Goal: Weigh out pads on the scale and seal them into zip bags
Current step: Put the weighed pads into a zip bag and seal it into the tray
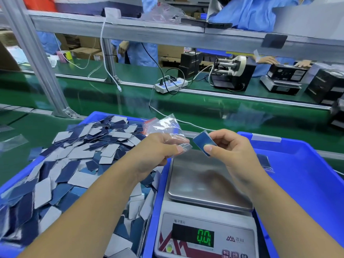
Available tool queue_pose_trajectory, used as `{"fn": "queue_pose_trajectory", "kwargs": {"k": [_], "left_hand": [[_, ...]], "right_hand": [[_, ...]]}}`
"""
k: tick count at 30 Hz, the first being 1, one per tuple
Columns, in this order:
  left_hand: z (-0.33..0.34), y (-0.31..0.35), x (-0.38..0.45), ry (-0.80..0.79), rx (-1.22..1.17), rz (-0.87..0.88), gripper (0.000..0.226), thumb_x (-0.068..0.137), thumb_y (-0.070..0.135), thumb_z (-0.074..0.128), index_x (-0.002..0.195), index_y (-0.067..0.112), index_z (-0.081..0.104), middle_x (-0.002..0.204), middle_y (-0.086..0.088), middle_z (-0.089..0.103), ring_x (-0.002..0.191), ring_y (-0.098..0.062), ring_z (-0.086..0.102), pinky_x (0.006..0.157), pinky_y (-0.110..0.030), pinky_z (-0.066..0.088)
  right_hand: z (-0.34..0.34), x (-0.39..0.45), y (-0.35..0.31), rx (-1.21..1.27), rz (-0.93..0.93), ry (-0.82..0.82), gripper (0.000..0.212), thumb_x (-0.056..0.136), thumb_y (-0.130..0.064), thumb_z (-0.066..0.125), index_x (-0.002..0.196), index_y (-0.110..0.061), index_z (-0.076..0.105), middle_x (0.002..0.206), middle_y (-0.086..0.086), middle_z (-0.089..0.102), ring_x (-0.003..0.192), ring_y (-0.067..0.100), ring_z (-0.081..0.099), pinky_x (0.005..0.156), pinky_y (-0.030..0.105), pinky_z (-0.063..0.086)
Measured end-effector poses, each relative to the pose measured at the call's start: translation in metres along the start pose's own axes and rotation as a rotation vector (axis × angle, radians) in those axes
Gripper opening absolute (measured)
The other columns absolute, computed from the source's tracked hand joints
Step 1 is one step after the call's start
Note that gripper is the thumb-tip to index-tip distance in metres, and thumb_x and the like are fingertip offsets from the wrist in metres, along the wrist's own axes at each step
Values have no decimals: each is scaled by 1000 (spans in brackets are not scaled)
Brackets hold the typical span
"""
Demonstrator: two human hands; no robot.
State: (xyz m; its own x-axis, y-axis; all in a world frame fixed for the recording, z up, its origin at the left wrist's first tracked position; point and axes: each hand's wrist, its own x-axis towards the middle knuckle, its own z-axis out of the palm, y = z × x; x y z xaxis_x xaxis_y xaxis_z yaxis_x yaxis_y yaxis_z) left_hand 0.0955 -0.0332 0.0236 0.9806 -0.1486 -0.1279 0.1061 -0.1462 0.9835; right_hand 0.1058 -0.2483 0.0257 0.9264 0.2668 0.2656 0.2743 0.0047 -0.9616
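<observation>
My left hand (160, 148) pinches a clear zip bag (165, 127) with a red strip, held up over the scale's far edge. My right hand (226, 146) grips a small stack of blue pads (202, 143) between thumb and fingers, its end close to the bag's mouth. Below both hands stands the scale (204, 207); its steel pan (202, 181) is bare and the green display (203, 238) shows about 0.0. A blue bin (89, 118) at my left is heaped with loose blue and grey pads (74, 164).
A second blue bin (305, 174) at my right holds a filled bag (265, 162). An empty clear bag (13, 142) lies on the green belt at far left. Beyond are an aluminium frame post (37, 58), a power strip (171, 84), cables, machines and other workers.
</observation>
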Motion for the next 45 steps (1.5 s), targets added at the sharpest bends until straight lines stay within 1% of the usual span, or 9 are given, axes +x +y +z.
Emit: {"fn": "queue_pose_trajectory", "kwargs": {"k": [3,15,17,19,22,31,36,41,45], "left_hand": [[4,0,-1,-4,-4,8,2,76,25,79,78,26,79,71,3,56,58,-8,42,56,-21,31],[5,-4,6,160,-145,25,47,69,48,77,44,25,45,50,7,35,45,-12,24,46,-23,22],[5,-4,7,137,-189,24,34,72,45,75,50,27,59,54,6,44,46,-11,26,44,-21,22],[7,-2,4,74,-237,24,18,74,40,75,75,22,72,67,1,57,49,-9,31,42,-19,23],[9,-3,3,58,-335,-5,24,82,28,75,97,10,73,77,-3,60,53,-8,35,42,-18,23],[14,-1,1,41,-345,23,9,95,19,66,92,11,70,72,1,62,55,-8,38,48,-21,20],[13,-2,0,0,-384,59,27,79,14,74,103,1,68,76,-4,62,59,-13,45,49,-21,29],[15,-2,0,58,-218,102,26,73,26,77,99,22,79,83,-4,70,76,-15,56,61,-22,44],[15,-2,1,79,-268,88,15,69,21,83,84,21,79,74,-4,68,66,-12,60,55,-20,47]], "right_hand": [[0,0,0,5,7,0,20,73,-15,74,84,-31,75,84,-5,73,74,8,64,68,20,52],[0,0,4,-12,59,-13,17,73,-16,75,89,-18,73,85,1,73,73,12,63,68,24,53],[1,0,4,-8,61,-12,16,72,-16,74,88,-18,73,85,1,72,73,12,62,67,24,53],[1,-1,4,-13,63,-10,17,72,-16,74,89,-17,73,84,2,72,72,12,62,67,25,52],[1,-1,4,-15,64,-10,22,72,-16,74,93,-11,71,82,2,71,70,13,61,66,24,52],[11,-3,7,-57,17,1,17,74,-17,72,87,-27,72,81,-4,71,70,9,61,62,30,55],[12,-4,9,-162,-8,87,17,73,-21,70,88,-30,70,80,-2,71,66,10,60,65,44,55],[15,-6,10,-91,24,54,22,67,-29,74,89,-31,72,85,-2,73,71,12,63,65,41,57],[14,-5,9,-66,43,-1,23,69,-26,75,91,-33,74,87,-1,74,72,11,65,67,34,56]]}}
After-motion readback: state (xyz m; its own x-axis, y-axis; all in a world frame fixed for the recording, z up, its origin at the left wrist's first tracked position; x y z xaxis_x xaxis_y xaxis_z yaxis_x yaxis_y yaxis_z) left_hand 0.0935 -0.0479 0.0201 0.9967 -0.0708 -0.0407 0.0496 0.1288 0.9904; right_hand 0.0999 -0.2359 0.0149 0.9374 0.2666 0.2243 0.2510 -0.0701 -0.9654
